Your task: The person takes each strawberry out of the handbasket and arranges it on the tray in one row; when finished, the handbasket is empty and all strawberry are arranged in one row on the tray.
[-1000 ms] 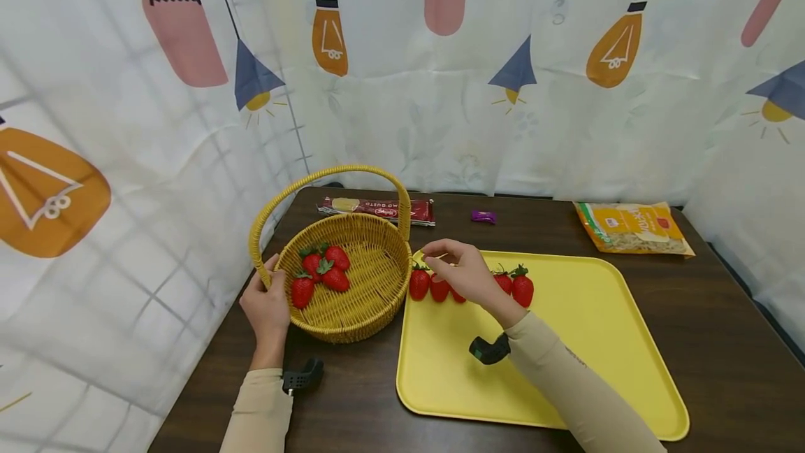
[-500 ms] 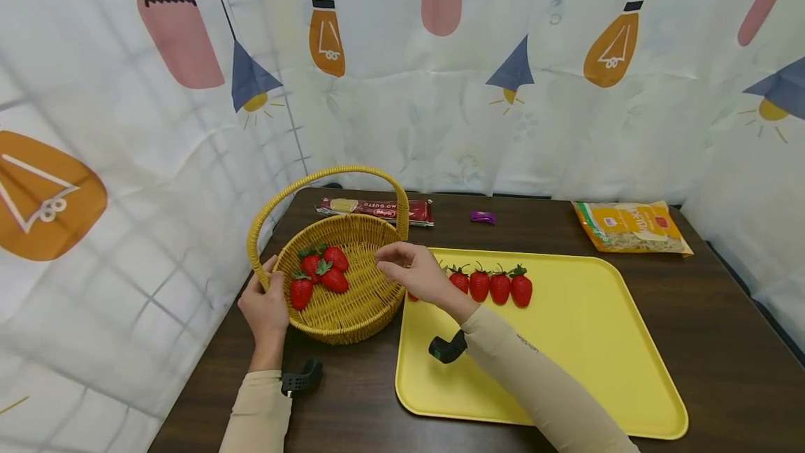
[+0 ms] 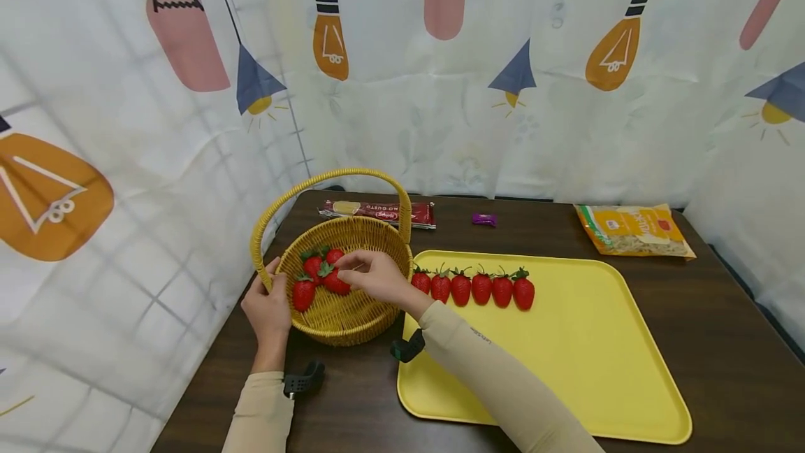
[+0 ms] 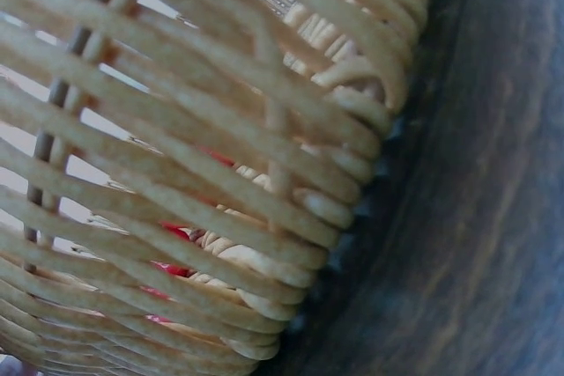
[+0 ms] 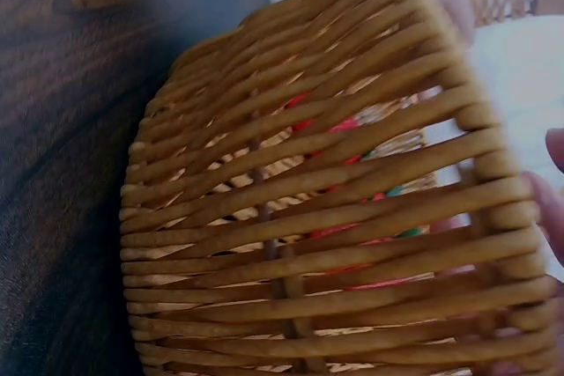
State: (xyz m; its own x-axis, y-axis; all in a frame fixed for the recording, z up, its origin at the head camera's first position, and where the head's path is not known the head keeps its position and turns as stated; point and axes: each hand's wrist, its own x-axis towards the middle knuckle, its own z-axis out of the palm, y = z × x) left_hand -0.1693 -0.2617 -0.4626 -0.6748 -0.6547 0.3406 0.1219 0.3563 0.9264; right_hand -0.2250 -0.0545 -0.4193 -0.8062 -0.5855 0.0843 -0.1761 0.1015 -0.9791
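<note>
My left hand (image 3: 267, 306) grips the left rim of a yellow wicker basket (image 3: 342, 334), by the foot of its arched handle. Red strawberries (image 3: 304, 293) with green caps lie inside, toward the basket's left. Over the basket, my right hand (image 3: 374, 275) reaches in from the right, thumb and index fingertips right at one strawberry (image 3: 335, 281), a small gap between them. On a yellow tray (image 3: 553, 362), several strawberries (image 3: 461, 289) stand in a row along the back left. Both wrist views are mostly filled by basket weave (image 4: 176, 156), with red showing through the gaps (image 5: 352, 217).
A long red snack packet (image 3: 377, 212) lies behind the basket. A small purple wrapped sweet (image 3: 483, 219) is at the back middle, and an orange-yellow bag (image 3: 635, 231) at the back right. The dark wooden table (image 3: 352, 397) ends at a patterned curtain (image 3: 402, 124).
My right hand has moved left from over the row on the tray into the basket, uncovering the whole row. My left hand keeps its hold on the basket.
</note>
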